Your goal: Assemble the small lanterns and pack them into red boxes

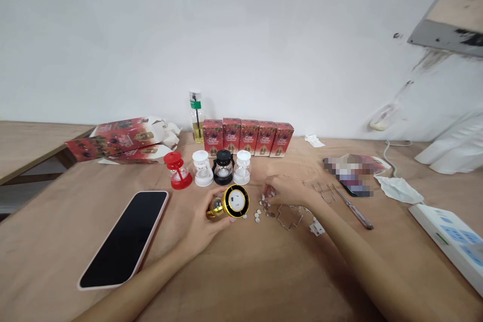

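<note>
My left hand (204, 221) is wrapped around a small gold lantern (217, 207), tipped so its black and gold base with a round white centre faces me. My right hand (286, 190) reaches down to a scatter of button cells (257, 215), its fingers bent and close together; whatever lies between the fingertips is hidden. Beyond my left hand stand a red lantern (177, 170), a black lantern (223, 167) and two white lanterns (203, 168), all upright. Thin bent wire pieces (290, 217) and small white plastic parts (317, 227) lie under and beside my right forearm.
Several red Christmas boxes (249, 137) stand along the wall, with a clear bottle (196, 118) on their left. Flattened cartons (124, 138) lie at the far left. A phone (124, 241) rests near my left forearm. Rightward are a screwdriver-like tool (354, 209) and a power strip (451, 241).
</note>
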A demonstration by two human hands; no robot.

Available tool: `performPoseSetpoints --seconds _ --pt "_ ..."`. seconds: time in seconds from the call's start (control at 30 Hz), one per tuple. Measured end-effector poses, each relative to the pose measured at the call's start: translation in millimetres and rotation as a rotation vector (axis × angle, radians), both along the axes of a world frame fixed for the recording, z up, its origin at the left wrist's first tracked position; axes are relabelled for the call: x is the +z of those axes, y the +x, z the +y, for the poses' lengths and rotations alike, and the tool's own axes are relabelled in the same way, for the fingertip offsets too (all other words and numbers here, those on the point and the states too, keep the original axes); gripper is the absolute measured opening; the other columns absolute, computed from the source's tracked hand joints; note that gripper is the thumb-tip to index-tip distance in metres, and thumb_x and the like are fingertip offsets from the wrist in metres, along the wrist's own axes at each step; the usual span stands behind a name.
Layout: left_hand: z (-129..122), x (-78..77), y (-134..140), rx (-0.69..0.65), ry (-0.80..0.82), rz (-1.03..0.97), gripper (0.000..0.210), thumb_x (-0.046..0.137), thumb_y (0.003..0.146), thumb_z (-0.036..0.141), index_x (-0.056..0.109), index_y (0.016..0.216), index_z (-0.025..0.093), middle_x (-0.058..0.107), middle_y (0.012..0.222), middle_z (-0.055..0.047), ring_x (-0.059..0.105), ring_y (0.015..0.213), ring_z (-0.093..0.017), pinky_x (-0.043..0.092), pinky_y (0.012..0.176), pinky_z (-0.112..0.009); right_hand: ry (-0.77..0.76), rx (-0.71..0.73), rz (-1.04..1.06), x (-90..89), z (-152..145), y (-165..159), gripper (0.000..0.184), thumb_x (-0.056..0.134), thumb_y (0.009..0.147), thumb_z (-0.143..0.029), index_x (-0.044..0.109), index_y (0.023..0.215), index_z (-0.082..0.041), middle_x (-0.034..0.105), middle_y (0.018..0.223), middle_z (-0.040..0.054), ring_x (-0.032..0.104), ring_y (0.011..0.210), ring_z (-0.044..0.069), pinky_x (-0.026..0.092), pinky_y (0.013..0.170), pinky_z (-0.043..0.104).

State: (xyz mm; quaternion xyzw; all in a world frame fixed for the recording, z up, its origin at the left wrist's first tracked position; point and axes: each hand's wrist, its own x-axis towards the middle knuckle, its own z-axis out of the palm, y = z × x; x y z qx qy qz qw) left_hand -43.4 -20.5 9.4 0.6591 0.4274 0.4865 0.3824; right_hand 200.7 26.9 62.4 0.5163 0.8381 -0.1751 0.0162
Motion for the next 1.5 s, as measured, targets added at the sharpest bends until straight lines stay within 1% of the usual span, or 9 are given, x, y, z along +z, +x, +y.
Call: performPoseSetpoints --seconds 0.23,0.4,0.57,0.7,0.87,0.97,1.1,1.3,1.5 --pt "1.5 -4.7 -0.9 -0.008 0.004 0.012 0.048 0.073 0.064 0.031 0.055 0.107 0.018 0.066 0.105 -0.008 0.061 0.098 -0.024 0.048 0.086 -0.037 -0.009 -0.004 0.002 1.4 -1.1 -1.0 0.017 0.063 0.071 -0.022 0.064 0.088 -0.017 0.069 0.09 0.0036 0.061 0.079 0.016 0.038 0.062 0.021" --pt "0.6 -2.4 0.1 -0.01 -0.009 0.0 0.048 0.072 0.064 0.032 0.055 0.107 0.017 0.067 0.104 -0.008 0.062 0.097 -0.024 0.049 0.085 -0.037 -0.019 -0.009 0.0 0.5 -0.6 -1.2 0.021 0.064 0.07 -0.023 0.063 0.09 -0.017 0.068 0.089 0.0037 0.06 0.08 0.017 0.038 0.061 0.021" --pt "1.0 -0.8 0.1 -0.007 -0.004 -0.005 0.048 0.072 0.063 0.031 0.056 0.106 0.017 0.066 0.105 -0.008 0.062 0.098 -0.025 0.049 0.086 -0.038 -0.038 -0.016 0.005 -2.5 0.5 -0.8 0.025 0.064 0.068 -0.024 0.062 0.092 -0.018 0.068 0.088 0.0031 0.061 0.076 0.016 0.037 0.058 0.021" --pt "1.1 -1.8 0.2 -0.005 0.005 0.004 0.048 0.072 0.063 0.031 0.056 0.106 0.017 0.066 0.105 -0.008 0.062 0.098 -0.025 0.049 0.086 -0.038 -0.041 -0.016 0.014 -4.5 1.2 -0.6 0.027 0.063 0.066 -0.025 0.061 0.092 -0.018 0.067 0.086 0.0023 0.06 0.075 0.016 0.036 0.057 0.022" --pt "1.0 -1.7 0.3 -0.001 0.013 -0.001 0.048 0.073 0.063 0.032 0.056 0.106 0.017 0.067 0.102 -0.008 0.063 0.095 -0.024 0.05 0.083 -0.037 -0.043 -0.012 0.022 -4.8 0.8 -1.2 0.027 0.063 0.065 -0.025 0.059 0.091 -0.018 0.067 0.085 0.002 0.059 0.074 0.015 0.036 0.056 0.021" --pt "1.1 -0.7 -0.1 -0.003 0.015 0.01 0.048 0.073 0.063 0.031 0.056 0.106 0.017 0.067 0.103 -0.008 0.063 0.096 -0.024 0.049 0.085 -0.038 -0.034 -0.018 0.015 -4.2 0.7 -1.0 0.028 0.063 0.065 -0.026 0.059 0.092 -0.018 0.066 0.086 0.0026 0.058 0.074 0.016 0.035 0.056 0.021" --pt "0.6 -0.2 -0.4 -0.005 0.006 0.004 0.048 0.072 0.063 0.03 0.056 0.106 0.016 0.067 0.104 -0.008 0.062 0.097 -0.024 0.049 0.086 -0.038 -0.026 -0.021 0.006 -3.7 0.9 -0.5 0.026 0.063 0.066 -0.024 0.059 0.091 -0.018 0.066 0.088 0.0029 0.059 0.075 0.016 0.036 0.057 0.021" --pt "-0.1 0.0 -0.1 0.006 0.014 0.008 0.048 0.072 0.063 0.032 0.057 0.105 0.017 0.067 0.102 -0.008 0.063 0.095 -0.024 0.05 0.084 -0.037 -0.01 0.0 -0.004 -1.6 -1.1 -1.8 0.015 0.063 0.067 -0.018 0.062 0.082 -0.018 0.066 0.084 0.0025 0.058 0.073 0.015 0.035 0.056 0.02" --pt "1.4 -3.7 -0.7 0.019 -0.006 -0.013 0.047 0.072 0.064 0.032 0.056 0.105 0.017 0.068 0.1 -0.007 0.063 0.092 -0.023 0.051 0.081 -0.034 0.084 -0.037 0.014 5.0 -0.9 1.9 0.012 0.056 0.074 -0.012 0.061 0.085 -0.016 0.064 0.084 0.0049 0.057 0.073 0.014 0.036 0.061 0.021"
